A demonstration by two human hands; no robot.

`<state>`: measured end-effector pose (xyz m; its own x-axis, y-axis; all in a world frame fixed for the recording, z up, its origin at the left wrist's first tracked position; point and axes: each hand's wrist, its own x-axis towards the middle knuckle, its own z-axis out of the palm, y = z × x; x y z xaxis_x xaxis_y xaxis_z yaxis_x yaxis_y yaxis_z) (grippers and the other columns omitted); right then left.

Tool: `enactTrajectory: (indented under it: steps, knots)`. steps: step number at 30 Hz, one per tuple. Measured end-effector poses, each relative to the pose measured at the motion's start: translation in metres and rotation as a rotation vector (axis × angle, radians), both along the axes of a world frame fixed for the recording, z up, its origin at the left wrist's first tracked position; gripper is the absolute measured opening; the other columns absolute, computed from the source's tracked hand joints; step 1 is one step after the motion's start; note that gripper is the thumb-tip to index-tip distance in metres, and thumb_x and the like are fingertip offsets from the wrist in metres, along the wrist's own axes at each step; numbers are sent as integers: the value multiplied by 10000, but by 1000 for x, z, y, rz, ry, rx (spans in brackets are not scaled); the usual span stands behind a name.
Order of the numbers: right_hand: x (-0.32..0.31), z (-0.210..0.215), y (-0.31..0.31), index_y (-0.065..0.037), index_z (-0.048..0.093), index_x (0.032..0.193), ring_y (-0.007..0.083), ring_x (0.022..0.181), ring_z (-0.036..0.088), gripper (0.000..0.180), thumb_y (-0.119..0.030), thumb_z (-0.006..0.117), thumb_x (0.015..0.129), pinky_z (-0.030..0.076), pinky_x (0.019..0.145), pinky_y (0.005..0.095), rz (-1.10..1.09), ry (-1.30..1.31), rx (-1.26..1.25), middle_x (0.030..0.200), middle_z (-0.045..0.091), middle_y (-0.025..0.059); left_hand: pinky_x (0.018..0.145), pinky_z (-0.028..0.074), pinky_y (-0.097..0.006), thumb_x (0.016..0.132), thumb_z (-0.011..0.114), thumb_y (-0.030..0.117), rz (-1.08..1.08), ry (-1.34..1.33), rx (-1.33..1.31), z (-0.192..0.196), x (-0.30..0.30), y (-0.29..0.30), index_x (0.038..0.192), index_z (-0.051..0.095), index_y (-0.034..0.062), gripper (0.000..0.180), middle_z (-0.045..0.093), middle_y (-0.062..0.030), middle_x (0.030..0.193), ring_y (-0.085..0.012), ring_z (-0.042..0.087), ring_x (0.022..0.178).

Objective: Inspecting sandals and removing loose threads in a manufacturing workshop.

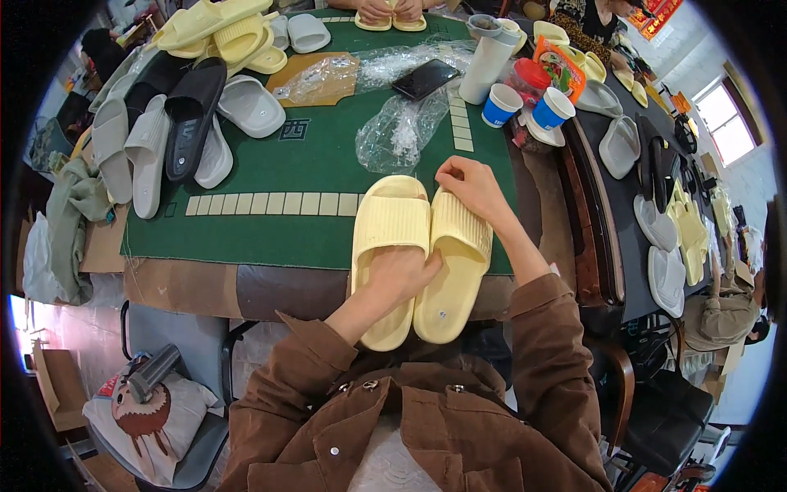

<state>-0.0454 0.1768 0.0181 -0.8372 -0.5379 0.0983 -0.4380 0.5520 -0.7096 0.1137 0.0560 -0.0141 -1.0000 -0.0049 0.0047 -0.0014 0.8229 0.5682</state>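
Two pale yellow slides lie side by side at the near edge of the green tabletop, their heels overhanging toward the person. The left slide sits sole down, strap up; the right slide seems tipped on its side against it, its ribbed face showing, probably so the two can be matched as a pair. The left hand lies across the seam between them near the heel, fingers folded over the left slide's footbed and pressing both together. The right hand is at the far end, fingertips pinched on the toe edge of the right slide, steadying it against its mate.

Beyond them lies a crumpled clear bag, then a dark phone, a white bottle and two blue cups. At far left grey, black and white slides lie stacked in rows, with more yellow ones behind. Another person's hands work at the far edge.
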Motion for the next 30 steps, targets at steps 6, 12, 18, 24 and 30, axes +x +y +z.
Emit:
enactTrajectory:
  steps: [6,12,18,24,30]
  knots:
    - [0,1,-26,32,624,858,123,656,637,151,-117,616,833,506,624,264,-41,-255,-238,773,675,87,556,516,-456,903,467,423,7,40,-22,-5,0,0,664,642,-60,566,607,-210,590,-369,623,553]
    - [3,-11,-31,28,647,876,129,637,632,155,-119,619,834,500,607,269,-52,-155,-156,731,666,79,648,512,-472,895,478,436,-21,-117,17,3,1,0,736,642,-81,565,629,-250,691,-391,638,677]
    - [3,-16,-35,26,652,928,180,651,639,168,-114,596,855,503,629,298,-24,-14,-92,758,669,118,631,518,-479,906,474,417,1,-8,-20,1,3,7,807,646,-73,528,642,-236,736,-398,636,676]
    - [6,-11,-40,-10,638,837,377,828,618,111,-90,561,830,489,731,451,115,233,-63,850,645,185,612,515,-471,909,485,390,29,121,-19,-1,-2,6,792,642,-74,504,640,-238,726,-392,631,657]
    - [13,-13,-42,-11,610,849,381,825,610,96,-85,549,837,483,713,463,34,241,-61,854,630,181,629,512,-450,894,537,384,-71,-144,31,12,7,-4,828,628,-79,476,634,-235,749,-378,631,682]
